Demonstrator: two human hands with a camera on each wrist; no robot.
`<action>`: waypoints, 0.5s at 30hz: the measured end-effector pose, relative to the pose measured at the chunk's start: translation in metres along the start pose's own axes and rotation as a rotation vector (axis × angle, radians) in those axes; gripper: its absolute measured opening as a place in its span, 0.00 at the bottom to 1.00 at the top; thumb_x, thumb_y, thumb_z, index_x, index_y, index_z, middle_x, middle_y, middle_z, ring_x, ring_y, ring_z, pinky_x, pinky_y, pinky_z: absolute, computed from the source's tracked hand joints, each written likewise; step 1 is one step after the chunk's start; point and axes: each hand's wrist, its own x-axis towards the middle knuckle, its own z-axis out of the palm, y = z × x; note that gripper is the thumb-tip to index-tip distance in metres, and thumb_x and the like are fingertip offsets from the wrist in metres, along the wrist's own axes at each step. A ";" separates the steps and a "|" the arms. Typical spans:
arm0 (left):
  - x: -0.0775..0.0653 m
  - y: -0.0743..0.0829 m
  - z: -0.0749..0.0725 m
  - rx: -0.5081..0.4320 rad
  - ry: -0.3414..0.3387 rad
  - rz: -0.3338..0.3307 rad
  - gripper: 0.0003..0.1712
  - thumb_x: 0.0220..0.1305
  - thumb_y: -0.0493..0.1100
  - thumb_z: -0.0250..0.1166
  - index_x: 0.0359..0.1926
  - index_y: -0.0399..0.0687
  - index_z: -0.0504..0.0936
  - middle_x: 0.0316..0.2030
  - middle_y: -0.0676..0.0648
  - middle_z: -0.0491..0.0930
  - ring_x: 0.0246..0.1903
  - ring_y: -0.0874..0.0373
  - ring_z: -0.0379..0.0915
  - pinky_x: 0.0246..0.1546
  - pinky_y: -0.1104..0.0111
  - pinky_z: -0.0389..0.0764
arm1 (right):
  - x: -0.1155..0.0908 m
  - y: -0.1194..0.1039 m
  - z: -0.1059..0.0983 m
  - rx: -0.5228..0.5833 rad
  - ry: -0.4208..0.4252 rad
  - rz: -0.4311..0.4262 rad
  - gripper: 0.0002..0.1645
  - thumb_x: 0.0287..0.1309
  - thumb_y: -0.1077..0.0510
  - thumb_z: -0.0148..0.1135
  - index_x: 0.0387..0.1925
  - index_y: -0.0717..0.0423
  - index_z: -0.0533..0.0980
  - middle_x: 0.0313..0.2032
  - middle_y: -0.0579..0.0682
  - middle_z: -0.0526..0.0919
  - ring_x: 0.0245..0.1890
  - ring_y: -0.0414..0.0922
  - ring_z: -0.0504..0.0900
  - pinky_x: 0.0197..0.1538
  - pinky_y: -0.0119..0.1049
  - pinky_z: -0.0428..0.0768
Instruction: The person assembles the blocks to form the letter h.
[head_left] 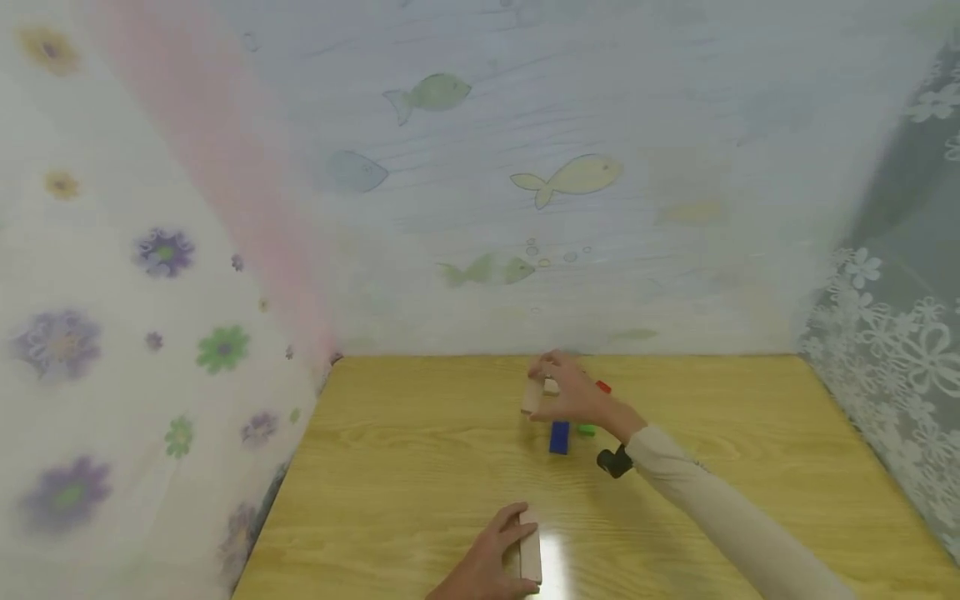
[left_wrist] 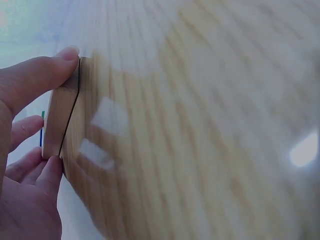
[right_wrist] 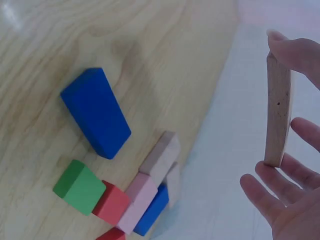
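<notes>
Near the table's front, my left hand (head_left: 483,562) grips a plain wooden block (head_left: 530,552) end to end; in the left wrist view that block (left_wrist: 61,112) lies against the tabletop. My right hand (head_left: 576,398) reaches to the back of the table and holds another long wooden block (right_wrist: 278,110) between thumb and fingertips at its two ends. In the right wrist view this block appears raised off the surface. A large blue block (right_wrist: 97,112) lies close by, with a green block (right_wrist: 80,189) and a red block (right_wrist: 111,204) beside it.
Pink blocks (right_wrist: 137,200), a second blue block (right_wrist: 151,211) and a pale wooden block (right_wrist: 161,157) cluster beyond the red one. A black object (head_left: 615,461) sits under the right forearm. Fish-patterned cloth (head_left: 480,208) hangs behind the table (head_left: 390,467).
</notes>
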 end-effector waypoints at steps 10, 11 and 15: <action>-0.004 -0.002 -0.005 -0.017 -0.001 -0.023 0.40 0.53 0.54 0.71 0.62 0.39 0.71 0.67 0.41 0.58 0.64 0.41 0.59 0.57 0.61 0.72 | -0.013 -0.014 0.010 0.042 -0.052 -0.058 0.37 0.43 0.45 0.75 0.54 0.53 0.73 0.61 0.54 0.66 0.55 0.49 0.72 0.53 0.47 0.77; -0.004 -0.003 -0.004 -0.013 0.000 -0.016 0.40 0.53 0.54 0.71 0.62 0.39 0.71 0.66 0.40 0.57 0.63 0.41 0.59 0.57 0.61 0.72 | -0.015 -0.016 0.012 0.040 -0.056 -0.060 0.37 0.43 0.45 0.75 0.54 0.53 0.73 0.61 0.54 0.65 0.55 0.49 0.72 0.53 0.47 0.77; -0.005 -0.005 -0.002 -0.002 0.011 0.014 0.40 0.53 0.54 0.71 0.61 0.37 0.71 0.66 0.38 0.57 0.63 0.40 0.60 0.58 0.61 0.72 | -0.019 -0.018 0.017 0.048 -0.067 -0.067 0.37 0.42 0.46 0.76 0.54 0.53 0.73 0.61 0.56 0.66 0.60 0.53 0.68 0.55 0.49 0.75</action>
